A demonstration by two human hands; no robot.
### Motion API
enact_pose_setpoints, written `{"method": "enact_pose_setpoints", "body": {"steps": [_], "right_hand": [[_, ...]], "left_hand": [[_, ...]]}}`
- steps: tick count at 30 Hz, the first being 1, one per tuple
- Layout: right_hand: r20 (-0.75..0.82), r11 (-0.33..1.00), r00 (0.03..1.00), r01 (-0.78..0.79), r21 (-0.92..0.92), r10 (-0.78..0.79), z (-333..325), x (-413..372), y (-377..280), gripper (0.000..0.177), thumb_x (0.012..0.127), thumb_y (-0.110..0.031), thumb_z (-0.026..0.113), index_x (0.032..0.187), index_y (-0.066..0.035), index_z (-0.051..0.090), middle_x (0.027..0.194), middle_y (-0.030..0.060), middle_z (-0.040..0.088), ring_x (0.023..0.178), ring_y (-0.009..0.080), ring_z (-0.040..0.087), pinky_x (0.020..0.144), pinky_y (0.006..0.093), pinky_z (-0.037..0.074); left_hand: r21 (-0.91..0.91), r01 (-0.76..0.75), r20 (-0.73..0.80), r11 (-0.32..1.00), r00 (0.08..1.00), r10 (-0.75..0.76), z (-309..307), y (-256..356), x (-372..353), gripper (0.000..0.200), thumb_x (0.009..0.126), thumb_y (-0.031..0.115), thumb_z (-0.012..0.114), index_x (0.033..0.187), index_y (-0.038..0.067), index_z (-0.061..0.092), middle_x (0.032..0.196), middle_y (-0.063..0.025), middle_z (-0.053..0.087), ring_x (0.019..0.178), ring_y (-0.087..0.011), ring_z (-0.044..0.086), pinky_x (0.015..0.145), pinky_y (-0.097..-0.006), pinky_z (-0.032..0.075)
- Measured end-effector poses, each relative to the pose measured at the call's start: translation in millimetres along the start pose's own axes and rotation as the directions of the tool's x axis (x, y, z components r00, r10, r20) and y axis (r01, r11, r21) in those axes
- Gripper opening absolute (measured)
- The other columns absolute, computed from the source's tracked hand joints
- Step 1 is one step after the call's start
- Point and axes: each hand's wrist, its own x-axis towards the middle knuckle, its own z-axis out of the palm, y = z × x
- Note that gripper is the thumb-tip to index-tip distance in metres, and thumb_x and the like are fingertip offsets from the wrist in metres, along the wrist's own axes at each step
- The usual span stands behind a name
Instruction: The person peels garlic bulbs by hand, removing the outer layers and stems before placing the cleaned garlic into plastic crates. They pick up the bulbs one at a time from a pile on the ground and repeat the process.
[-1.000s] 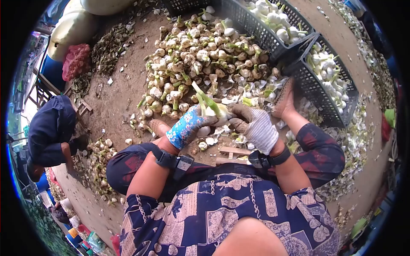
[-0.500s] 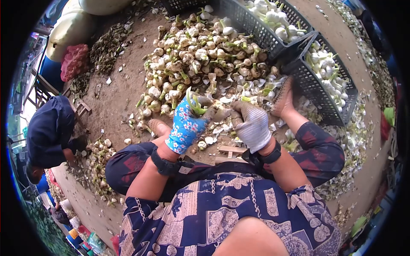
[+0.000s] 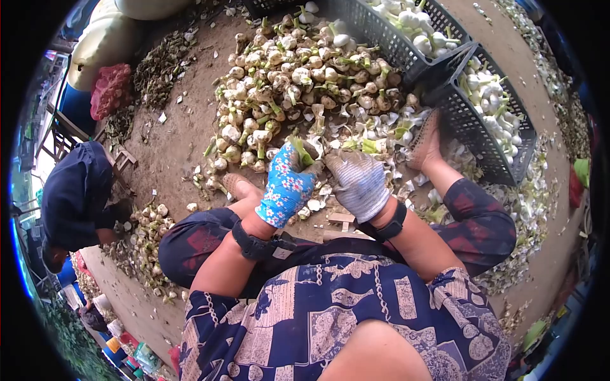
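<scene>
My left hand, in a blue flowered glove, is closed around a garlic bulb. Its green stalk sticks up between thumb and fingers, while the bulb itself is mostly hidden. My right hand, in a dirty white knit glove, meets it from the right with fingers curled in. What those fingertips pinch is hidden. Just beyond both hands lies a heap of unpeeled garlic bulbs, brownish with cut stems. Loose white garlic skins are scattered around and beneath my hands.
Two black plastic crates at upper right hold cleaned white garlic. My legs are bent to either side, with a small wooden piece between them. At left a person in dark clothes bends over another garlic pile. A red mesh bag lies behind.
My right hand has moved left and turned, its fingers now close against my left hand. The green stalk in my left hand has shifted slightly to the right.
</scene>
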Motion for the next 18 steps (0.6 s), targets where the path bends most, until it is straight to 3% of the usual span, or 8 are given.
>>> {"method": "enact_pose_setpoints", "body": {"steps": [3,7,10,12,13,15,17,18], "right_hand": [[-0.128,0.992,0.992,0.025,0.125,-0.009,0,3,16,0.014,0.075,-0.011,0.063,0.088,-0.007,0.062,0.075,0.0123,0.061,0.069,0.0314,0.06,0.061,0.0388,0.05],[-0.157,0.959,0.948,-0.283,-0.005,0.279,17,-5,74,0.012,0.08,-0.013,0.058,0.089,-0.007,0.062,0.078,0.014,0.062,0.071,0.032,0.061,0.063,0.0391,0.05],[0.368,0.933,0.857,-0.323,-0.158,0.359,0,-19,92,0.027,0.078,-0.007,0.054,0.104,-0.009,0.061,0.091,0.0165,0.064,0.084,0.0331,0.062,0.072,0.041,0.05],[0.75,0.927,0.558,-0.312,-0.208,0.356,-38,-5,64,0.059,0.071,0.003,0.049,0.127,-0.016,0.05,0.109,0.0202,0.06,0.096,0.034,0.06,0.081,0.0422,0.048],[0.593,0.968,0.774,-0.251,-0.033,0.221,-36,-23,73,0.062,0.072,0.003,0.052,0.132,-0.013,0.044,0.113,0.0201,0.058,0.094,0.0331,0.062,0.079,0.0397,0.049],[0.412,0.802,0.862,-0.457,0.383,0.295,-63,-10,44,0.06,0.074,-0.002,0.06,0.131,-0.008,0.044,0.11,0.0185,0.06,0.088,0.0309,0.063,0.077,0.0366,0.05],[0.244,0.722,0.942,-0.333,0.607,0.23,-58,-2,23,0.054,0.074,-0.009,0.067,0.125,-0.004,0.048,0.105,0.0162,0.06,0.08,0.0253,0.062,0.072,0.0325,0.051],[0.01,0.87,0.998,-0.064,0.489,0.068,-43,4,20,0.044,0.074,-0.008,0.066,0.118,-0.006,0.055,0.102,0.016,0.06,0.076,0.0292,0.06,0.072,0.0345,0.051]], "left_hand": [[-0.028,0.03,0.061,0.999,0.998,-0.028,-4,4,0,0.022,0.076,-0.007,0.062,0.094,0.004,0.055,0.089,-0.0032,0.057,0.083,-0.0106,0.054,0.074,-0.0252,0.046],[-0.152,0.043,0.237,0.987,0.972,-0.006,-14,24,0,0.02,0.078,-0.008,0.058,0.094,0.004,0.056,0.089,-0.0023,0.056,0.084,-0.0101,0.054,0.075,-0.0249,0.045],[-0.375,0.186,0.248,0.908,0.964,-0.095,-21,41,1,0.023,0.076,-0.005,0.058,0.097,0.004,0.057,0.091,-0.0041,0.058,0.088,-0.0123,0.056,0.08,-0.0252,0.045],[-0.537,0.262,0.215,0.802,0.962,-0.17,-26,42,4,0.024,0.074,-0.001,0.059,0.098,0.003,0.058,0.094,-0.0066,0.061,0.088,-0.0149,0.057,0.081,-0.0268,0.046],[-0.538,0.261,0.213,0.802,0.962,-0.17,-26,38,7,0.024,0.074,-0.001,0.059,0.098,0.003,0.058,0.094,-0.0066,0.061,0.088,-0.0149,0.057,0.081,-0.0268,0.046],[-0.495,0.202,0.169,0.845,0.976,-0.134,-23,30,10,0.023,0.075,0.0,0.059,0.098,0.003,0.058,0.093,-0.0062,0.061,0.087,-0.0147,0.057,0.081,-0.0275,0.046],[-0.483,0.244,0.167,0.841,0.969,-0.185,-21,27,11,0.023,0.076,-0.001,0.059,0.098,0.003,0.058,0.093,-0.0058,0.061,0.087,-0.0147,0.057,0.081,-0.0275,0.046],[-0.376,0.228,0.18,0.898,0.969,-0.171,-20,26,12,0.026,0.076,-0.002,0.058,0.101,0.004,0.056,0.094,-0.0061,0.06,0.089,-0.0157,0.058,0.08,-0.0288,0.047]]}}
